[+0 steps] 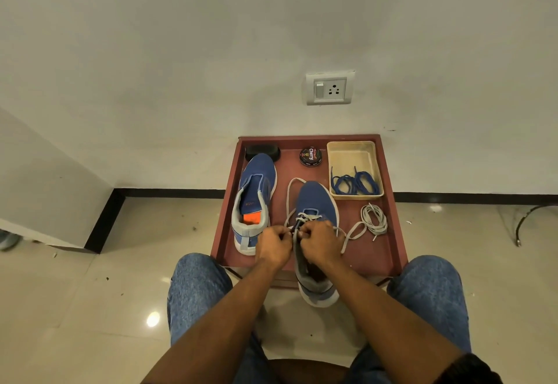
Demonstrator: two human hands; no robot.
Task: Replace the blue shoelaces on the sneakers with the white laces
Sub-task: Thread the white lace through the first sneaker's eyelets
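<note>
- Blue knit of the near sneaker (315,202) runs lengthwise away from the person: toe toward the wall, heel hanging over the near edge of the red tray (389,244) between the knees.
- Both hands meet over the eyelet rows at mid-shoe, so the lacing line lies straight ahead of them along that long axis.
- Left hand (273,246) has its fingers curled, pinching a strand of the white lace (289,199) on the left side of the tongue.
- Right hand (320,241) is likewise curled on the lace on the right side; the exact fingertip hold is too small to read.
- Lower eyelets already carry white crossings; a long loop trails toward the toe on the left, and another runs out to the right.
- Judging by this, the next threading goes nearer the ankle, toward the person, each hand serving its own side.
- Second sneaker (255,199) sits unlaced to the left, parallel to the first.
- Spare white lace coil (374,219) lies to the right; the blue laces (356,182) rest in the beige basket (335,149).
</note>
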